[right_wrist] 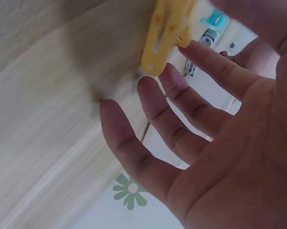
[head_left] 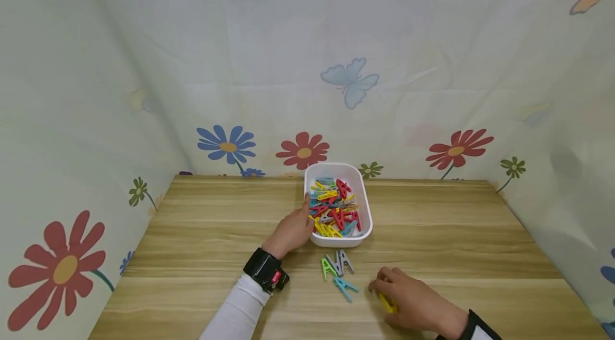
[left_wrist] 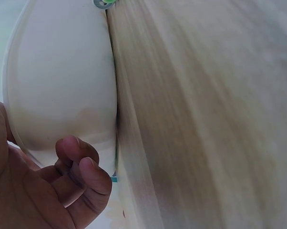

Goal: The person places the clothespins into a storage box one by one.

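Note:
A white plastic tub (head_left: 367,206) stands at the back of the table, loaded with red, yellow, blue and grey clothespins. My left hand (head_left: 294,227) grips its left side, thumb at the rim, other fingers (left_wrist: 97,176) bent against the outer wall. Right of centre, near the front, my right hand (head_left: 415,300) holds a yellow clothespin (right_wrist: 165,36) between thumb and index finger, low over the wood; the remaining fingers are spread apart. Between the hands lie a green clothespin (head_left: 328,268), a blue clothespin (head_left: 345,287) and grey clothespins (head_left: 345,261).
The wood-grain table (head_left: 447,228) reaches back to a white curtain (head_left: 264,62) printed with flowers and a butterfly. This curtain also closes off the left and right sides. The tub stands close to the back edge.

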The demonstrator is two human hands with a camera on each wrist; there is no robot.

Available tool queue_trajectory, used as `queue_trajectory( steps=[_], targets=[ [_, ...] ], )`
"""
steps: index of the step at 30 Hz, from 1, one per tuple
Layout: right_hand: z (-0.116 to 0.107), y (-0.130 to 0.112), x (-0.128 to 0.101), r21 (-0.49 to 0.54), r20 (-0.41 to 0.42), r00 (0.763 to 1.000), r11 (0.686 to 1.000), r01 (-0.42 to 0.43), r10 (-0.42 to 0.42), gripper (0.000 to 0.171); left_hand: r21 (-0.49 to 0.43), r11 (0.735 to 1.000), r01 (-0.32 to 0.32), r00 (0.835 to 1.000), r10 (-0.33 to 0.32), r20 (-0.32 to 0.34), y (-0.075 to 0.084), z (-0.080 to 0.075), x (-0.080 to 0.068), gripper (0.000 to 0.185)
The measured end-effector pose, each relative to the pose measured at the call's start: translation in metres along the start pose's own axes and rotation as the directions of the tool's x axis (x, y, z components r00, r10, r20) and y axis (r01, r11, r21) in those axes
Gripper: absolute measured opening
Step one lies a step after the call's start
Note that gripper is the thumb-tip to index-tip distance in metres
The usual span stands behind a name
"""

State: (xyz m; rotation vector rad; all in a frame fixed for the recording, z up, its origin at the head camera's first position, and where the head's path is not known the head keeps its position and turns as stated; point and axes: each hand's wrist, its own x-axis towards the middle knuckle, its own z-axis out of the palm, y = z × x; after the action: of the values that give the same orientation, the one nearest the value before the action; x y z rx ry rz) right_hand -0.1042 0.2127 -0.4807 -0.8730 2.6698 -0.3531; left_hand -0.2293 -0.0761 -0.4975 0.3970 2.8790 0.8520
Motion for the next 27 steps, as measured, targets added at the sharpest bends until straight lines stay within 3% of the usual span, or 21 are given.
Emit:
queue_trajectory(
  steps=[6,14,19,27],
  targets=[
    [-0.001,-0.001,-0.001,0.034,0.034,0.999,0.999,-0.037,0.035,0.044,-0.008,1.000,0.012,1.000,-0.012,0.006,0.000,0.000,0.000,0.069],
    [0.002,-0.001,-0.001,0.016,-0.022,1.000,1.000,0.021,-0.021,0.039,-0.024,0.999,0.031,0.999,-0.031,0.020,0.001,0.000,-0.002,0.070],
    [-0.001,-0.002,-0.001,-0.036,-0.114,0.988,0.995,0.098,-0.101,0.038,-0.048,0.998,0.049,0.998,-0.048,0.030,0.001,0.000,-0.001,0.070],
    [-0.018,-0.008,0.003,-0.058,-0.143,0.985,0.994,0.092,-0.100,0.041,-0.042,0.999,0.033,0.999,-0.032,0.022,0.001,0.000,0.000,0.070]
  ],
)
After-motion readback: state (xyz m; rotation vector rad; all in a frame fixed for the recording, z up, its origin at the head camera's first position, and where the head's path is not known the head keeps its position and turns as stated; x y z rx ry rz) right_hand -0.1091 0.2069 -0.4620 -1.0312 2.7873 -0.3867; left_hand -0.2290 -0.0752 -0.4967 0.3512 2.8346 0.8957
